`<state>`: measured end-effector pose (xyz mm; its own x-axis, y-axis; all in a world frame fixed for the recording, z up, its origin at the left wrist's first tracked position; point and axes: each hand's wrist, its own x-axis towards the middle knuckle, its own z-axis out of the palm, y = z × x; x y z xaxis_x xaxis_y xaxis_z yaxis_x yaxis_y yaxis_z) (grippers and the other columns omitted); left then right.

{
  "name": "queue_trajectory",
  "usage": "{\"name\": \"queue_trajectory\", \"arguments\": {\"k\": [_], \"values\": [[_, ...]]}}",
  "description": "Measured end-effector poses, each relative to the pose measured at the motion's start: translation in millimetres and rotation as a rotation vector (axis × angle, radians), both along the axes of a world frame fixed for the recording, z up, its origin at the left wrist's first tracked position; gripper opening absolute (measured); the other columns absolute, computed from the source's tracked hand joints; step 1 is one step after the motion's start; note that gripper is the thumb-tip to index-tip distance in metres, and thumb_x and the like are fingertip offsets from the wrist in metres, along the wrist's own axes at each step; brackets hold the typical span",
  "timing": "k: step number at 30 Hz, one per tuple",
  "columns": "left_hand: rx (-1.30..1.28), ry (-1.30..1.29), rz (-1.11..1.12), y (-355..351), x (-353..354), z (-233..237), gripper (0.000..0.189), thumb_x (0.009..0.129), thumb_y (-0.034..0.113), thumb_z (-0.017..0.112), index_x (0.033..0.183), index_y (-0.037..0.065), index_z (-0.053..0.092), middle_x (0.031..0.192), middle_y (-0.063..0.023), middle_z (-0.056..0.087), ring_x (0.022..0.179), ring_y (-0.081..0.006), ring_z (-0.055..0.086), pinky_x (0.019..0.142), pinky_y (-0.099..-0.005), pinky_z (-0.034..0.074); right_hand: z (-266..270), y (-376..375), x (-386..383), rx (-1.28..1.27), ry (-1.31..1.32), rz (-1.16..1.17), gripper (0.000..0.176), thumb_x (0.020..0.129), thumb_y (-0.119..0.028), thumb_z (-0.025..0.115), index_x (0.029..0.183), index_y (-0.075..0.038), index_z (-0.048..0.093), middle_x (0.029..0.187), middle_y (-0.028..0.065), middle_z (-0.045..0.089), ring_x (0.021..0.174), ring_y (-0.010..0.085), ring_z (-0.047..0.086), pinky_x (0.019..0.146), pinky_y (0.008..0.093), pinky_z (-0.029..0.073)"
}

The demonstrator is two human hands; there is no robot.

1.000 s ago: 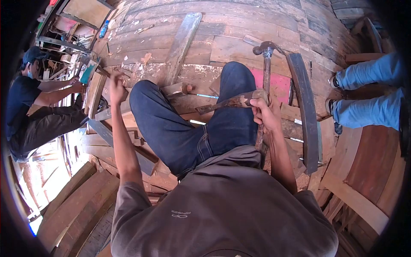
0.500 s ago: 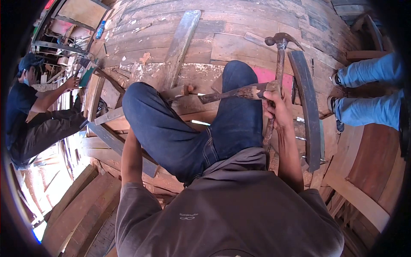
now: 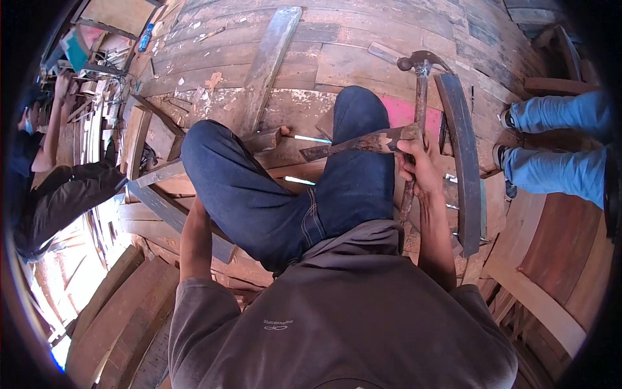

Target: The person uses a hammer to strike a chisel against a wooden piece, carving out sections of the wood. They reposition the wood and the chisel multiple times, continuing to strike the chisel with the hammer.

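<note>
My right hand (image 3: 418,161) is closed around a claw hammer (image 3: 422,97) and a flat, dark, worn chisel-like tool (image 3: 353,145) together. The hammer stands upright along my palm, its head at the top and the rusty handle running down below my fingers. Crossing it, the flat tool reaches left over my right thigh, with a pale, splintered-looking patch near its middle. My left forearm (image 3: 196,241) goes down beside my left thigh, which hides the left hand. Just right of my right hand lies a dark curved plank (image 3: 459,162).
Planks form the floor (image 3: 363,65), with a long grey board (image 3: 275,61) ahead. Two legs in light-blue trousers (image 3: 557,162) are at the right. Another person (image 3: 45,149) sits at the left, near a green object (image 3: 74,50). Timber pieces (image 3: 123,314) lie at lower left.
The person at the left has raised their arms, and the green object is higher up. My view has shifted slightly; my right hand keeps the same hold on both tools.
</note>
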<state>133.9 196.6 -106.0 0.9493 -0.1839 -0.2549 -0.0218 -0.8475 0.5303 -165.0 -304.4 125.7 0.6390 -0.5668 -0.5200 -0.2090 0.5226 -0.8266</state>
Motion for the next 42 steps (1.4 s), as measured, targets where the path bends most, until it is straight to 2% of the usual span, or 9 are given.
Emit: {"name": "queue_trajectory", "arguments": {"k": [8,11,14,17,32,35,42], "values": [[0.016,0.024,-0.005,-4,-6,-2,0.042,0.084,0.024,0.065,0.118,0.000,0.060,0.113,-0.0160,0.063,0.104,-0.0293,0.061,0.090,-0.0422,0.047,2,2,1,0.003,-0.034,-0.031,0.027,0.079,-0.010,0.071,0.097,-0.006,0.051,0.065,0.0021,0.049,0.051,0.0066,0.043,0.039,0.0205,0.028],[0.020,0.031,-0.011,-5,-10,1,0.042,0.084,0.024,0.065,0.118,0.000,0.060,0.113,-0.0160,0.063,0.104,-0.0292,0.061,0.090,-0.0421,0.047,-7,-3,-3,-0.014,-0.037,0.039,0.029,0.081,-0.012,0.068,0.103,-0.006,0.051,0.074,0.0036,0.052,0.056,0.0080,0.047,0.039,0.0204,0.030],[0.023,0.032,-0.009,-6,-12,2,0.042,0.084,0.024,0.065,0.118,0.000,0.060,0.113,-0.0160,0.063,0.103,-0.0290,0.061,0.090,-0.0420,0.047,-2,-1,1,-0.015,-0.037,-0.043,0.026,0.079,-0.011,0.071,0.096,-0.005,0.051,0.065,0.0021,0.049,0.050,0.0066,0.043,0.038,0.0205,0.028],[0.026,0.035,-0.007,-5,-12,1,0.042,0.084,0.023,0.065,0.119,0.000,0.060,0.113,-0.0159,0.063,0.103,-0.0289,0.061,0.089,-0.0420,0.047,-1,-4,0,0.000,-0.028,-0.035,0.027,0.078,-0.012,0.071,0.096,-0.005,0.052,0.064,0.0019,0.049,0.049,0.0064,0.042,0.038,0.0204,0.028],[0.015,0.008,-0.033,-5,12,-1,0.042,0.084,0.022,0.066,0.119,0.000,0.060,0.113,-0.0158,0.063,0.102,-0.0283,0.061,0.088,-0.0416,0.048,-5,1,-5,-0.017,0.032,0.017,0.027,0.079,-0.016,0.071,0.096,-0.007,0.052,0.066,0.0016,0.049,0.050,0.0065,0.043,0.039,0.0206,0.027],[0.014,0.010,-0.037,-2,13,0,0.042,0.084,0.022,0.066,0.119,0.000,0.060,0.113,-0.0158,0.063,0.101,-0.0282,0.061,0.088,-0.0415,0.048,-4,7,-2,-0.026,0.017,0.010,0.021,0.083,-0.017,0.065,0.097,-0.006,0.055,0.068,0.0030,0.050,0.052,0.0079,0.045,0.037,0.0206,0.028],[0.005,0.024,-0.034,-4,5,-12,0.042,0.084,0.021,0.066,0.119,0.000,0.060,0.113,-0.0157,0.063,0.101,-0.0279,0.062,0.087,-0.0413,0.048,-10,11,6,-0.054,-0.016,0.111,0.019,0.083,-0.017,0.065,0.094,-0.005,0.055,0.067,0.0030,0.049,0.052,0.0078,0.044,0.037,0.0203,0.027]]}}
